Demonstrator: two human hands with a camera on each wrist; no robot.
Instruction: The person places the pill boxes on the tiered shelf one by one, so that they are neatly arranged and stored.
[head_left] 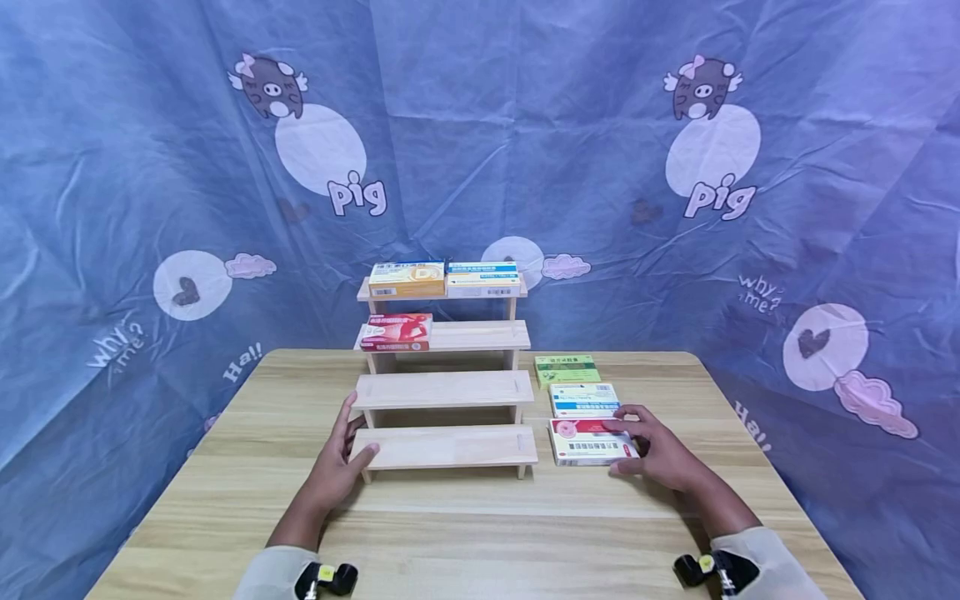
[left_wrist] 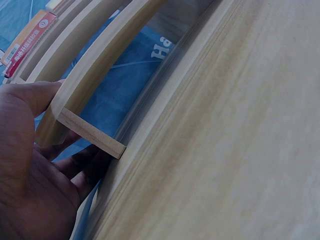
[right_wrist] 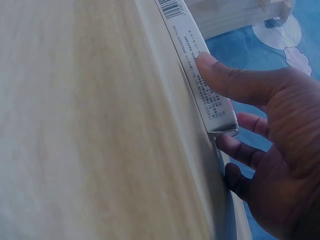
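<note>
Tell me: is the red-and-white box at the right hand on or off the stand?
Off: the box lies on the table beside the stand, right hand touching it.

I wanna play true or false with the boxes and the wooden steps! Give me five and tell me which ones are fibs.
1. The red box lies on the second shelf from the top. True.
2. The top shelf holds three boxes. False: the top shelf holds two boxes.
3. The left hand grips the steps. True.
4. The green box lies on the steps. False: the green box lies on the table.
5. The right hand touches the red-striped box. True.
</note>
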